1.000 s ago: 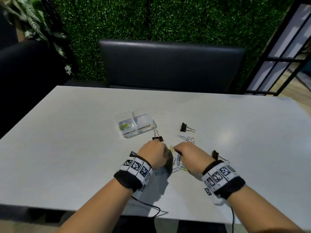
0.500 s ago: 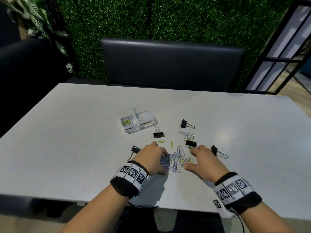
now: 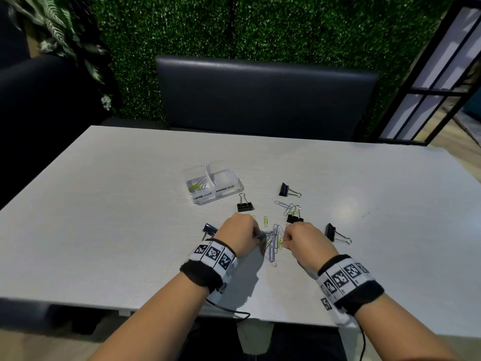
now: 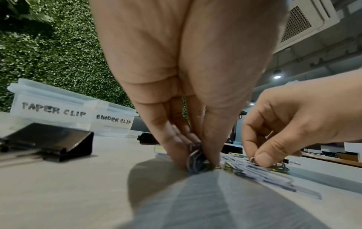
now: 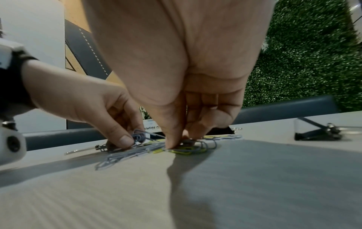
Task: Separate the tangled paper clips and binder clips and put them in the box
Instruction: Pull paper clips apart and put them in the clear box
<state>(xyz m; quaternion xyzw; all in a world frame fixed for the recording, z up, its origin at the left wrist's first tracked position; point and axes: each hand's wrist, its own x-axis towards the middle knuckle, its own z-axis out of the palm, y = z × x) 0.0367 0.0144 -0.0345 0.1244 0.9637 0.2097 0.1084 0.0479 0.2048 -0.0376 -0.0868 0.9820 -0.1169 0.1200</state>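
Observation:
A tangle of grey and yellow-green paper clips [image 3: 274, 239] lies on the white table [image 3: 104, 230] between my hands. My left hand [image 3: 253, 237] pinches a bunch of grey paper clips [image 4: 195, 161] against the table. My right hand [image 3: 286, 239] pinches a paper clip [image 5: 188, 143] at the pile's right side. Several black binder clips [image 3: 244, 204] lie scattered around the pile. The clear two-part box [image 3: 214, 185] stands beyond; its left half, marked PAPER CLIP [image 4: 53, 108], holds a few clips, its right half reads BINDER CLIP [image 4: 113, 120].
A dark bench back [image 3: 260, 97] and a green hedge wall [image 3: 260, 27] stand behind the table. Binder clips flank my hands: one left of my left wrist [image 3: 209, 229], one right of my right hand [image 3: 333, 233]. A cable [image 3: 229, 310] hangs over the near edge.
Both hands have drawn back toward me from over the pile, uncovering it. The left now pinches a bunch of grey clips and the right has curled down onto a clip.

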